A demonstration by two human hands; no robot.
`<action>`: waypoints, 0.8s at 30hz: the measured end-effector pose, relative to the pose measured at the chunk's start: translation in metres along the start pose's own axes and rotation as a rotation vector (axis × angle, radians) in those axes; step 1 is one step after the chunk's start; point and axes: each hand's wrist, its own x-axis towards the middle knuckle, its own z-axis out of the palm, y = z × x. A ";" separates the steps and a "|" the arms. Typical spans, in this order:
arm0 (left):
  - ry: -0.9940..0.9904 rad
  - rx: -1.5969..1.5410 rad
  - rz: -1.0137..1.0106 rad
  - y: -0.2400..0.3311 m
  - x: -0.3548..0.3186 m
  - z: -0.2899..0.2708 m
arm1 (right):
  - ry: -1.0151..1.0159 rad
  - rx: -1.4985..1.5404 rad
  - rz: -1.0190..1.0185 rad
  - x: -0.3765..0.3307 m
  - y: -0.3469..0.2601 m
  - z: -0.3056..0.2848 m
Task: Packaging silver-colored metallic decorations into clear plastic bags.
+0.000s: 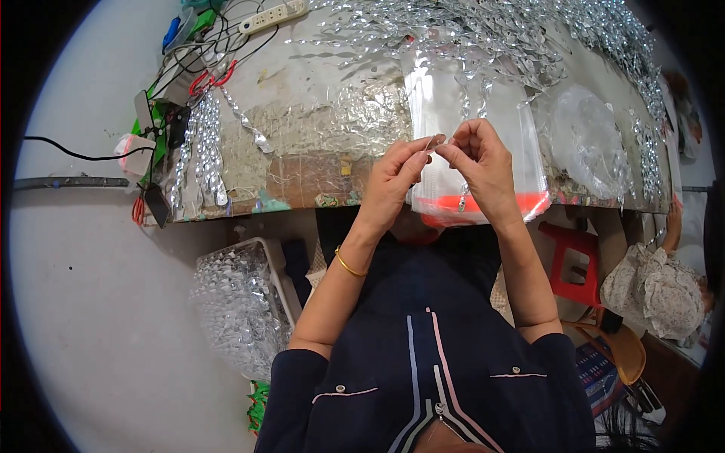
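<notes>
Both my hands meet over a stack of clear plastic bags [535,170] with a red band along the near edge. The fingers of my left hand [394,177] are pinched together at a thin, clear, curved piece too small to name. My right hand [483,170] pinches close beside it, thumb against fingers, fingertips almost touching the left ones. Silver twisted foil strands [486,94] lie on the bags beyond my hands. The end of a silver strand [462,201] shows below the right palm, on the red band; whether it joins what I pinch is hidden.
Heaped silver strands [483,30] cover the far table. At left lie red-handled pliers [213,78], cables, a power strip [273,16] and a bundle of strands [202,155]. A clear bag [585,136] lies right. Below stand a filled crate [276,275] and a red stool [568,260]; another person [657,291] sits right.
</notes>
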 end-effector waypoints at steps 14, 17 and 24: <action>0.068 -0.050 -0.065 0.007 0.000 0.003 | -0.130 0.162 0.054 -0.002 0.011 -0.006; 0.104 -0.125 -0.086 0.005 0.001 0.000 | -0.150 0.144 0.061 -0.002 0.016 -0.007; 0.105 0.042 -0.037 0.005 0.002 -0.002 | -0.120 0.204 0.058 0.012 0.021 -0.003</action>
